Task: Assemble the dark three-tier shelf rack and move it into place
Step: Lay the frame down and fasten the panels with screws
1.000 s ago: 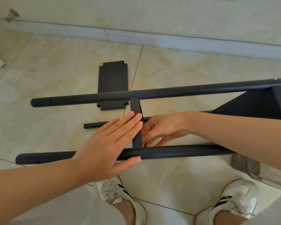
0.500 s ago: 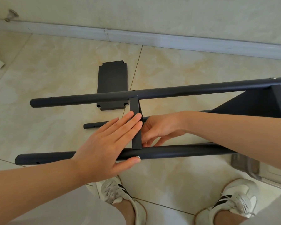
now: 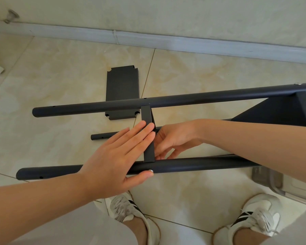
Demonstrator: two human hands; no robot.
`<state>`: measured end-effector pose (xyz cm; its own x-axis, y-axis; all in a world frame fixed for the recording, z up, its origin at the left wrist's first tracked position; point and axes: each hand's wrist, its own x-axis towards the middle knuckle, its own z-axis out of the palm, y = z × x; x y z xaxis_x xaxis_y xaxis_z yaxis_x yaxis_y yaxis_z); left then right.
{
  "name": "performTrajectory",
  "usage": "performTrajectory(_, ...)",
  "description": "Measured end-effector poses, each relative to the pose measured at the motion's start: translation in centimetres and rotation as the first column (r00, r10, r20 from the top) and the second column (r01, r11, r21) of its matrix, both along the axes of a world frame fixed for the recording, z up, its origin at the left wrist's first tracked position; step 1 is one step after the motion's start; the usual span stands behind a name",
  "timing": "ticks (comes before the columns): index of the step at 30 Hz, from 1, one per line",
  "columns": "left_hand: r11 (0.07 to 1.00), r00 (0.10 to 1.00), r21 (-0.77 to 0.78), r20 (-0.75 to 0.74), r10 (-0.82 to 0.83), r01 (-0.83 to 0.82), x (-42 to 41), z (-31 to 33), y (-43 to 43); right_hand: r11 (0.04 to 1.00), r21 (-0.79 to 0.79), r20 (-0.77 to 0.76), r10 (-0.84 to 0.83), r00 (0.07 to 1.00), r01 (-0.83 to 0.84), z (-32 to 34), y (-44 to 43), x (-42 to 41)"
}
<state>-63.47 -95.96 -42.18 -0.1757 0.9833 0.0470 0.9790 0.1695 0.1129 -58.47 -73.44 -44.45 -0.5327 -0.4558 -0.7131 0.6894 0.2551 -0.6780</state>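
The rack (image 3: 219,95) is still lying on its side on the floor (image 3: 60,76), nothing shifting, as the left hand (image 3: 117,156) is keeping straight fingers pressing the middle shelf (image 3: 146,114) and the right hand (image 3: 175,138) is gripping it with curled fingers, so seating is seemingly continuing.

Dark shelf rack (image 3: 184,99) lies sideways, partly assembled.
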Motion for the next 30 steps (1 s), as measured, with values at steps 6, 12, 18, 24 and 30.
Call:
performTrajectory(6,1.0,1.0,-0.004,-0.006,0.001,-0.001,0.05,0.04,-0.03,1.0,0.021,0.03,0.01,1.0,-0.01,-0.13,-0.44,-0.07)
performTrajectory(12,1.0,1.0,-0.004,-0.002,-0.001,0.001,0.01,-0.01,0.0,1.0,-0.018,0.052,0.004,0.999,-0.003,-0.5,-0.44,0.05)
performTrajectory(18,1.0,1.0,0.006,0.001,0.0,0.0,0.01,0.01,-0.03,0.998,-0.062,0.041,-0.012,0.999,0.015,-0.34,0.01,-0.02)
performTrajectory(24,1.0,1.0,0.012,0.001,-0.001,0.001,0.06,0.01,-0.07,0.999,-0.023,0.063,-0.027,0.998,0.029,-0.92,-0.91,0.29)
performTrajectory(30,1.0,1.0,0.005,0.004,0.0,0.0,-0.02,-0.09,-0.1,0.997,-0.064,0.083,-0.043,0.996,0.049,-0.99,-0.07,0.29)
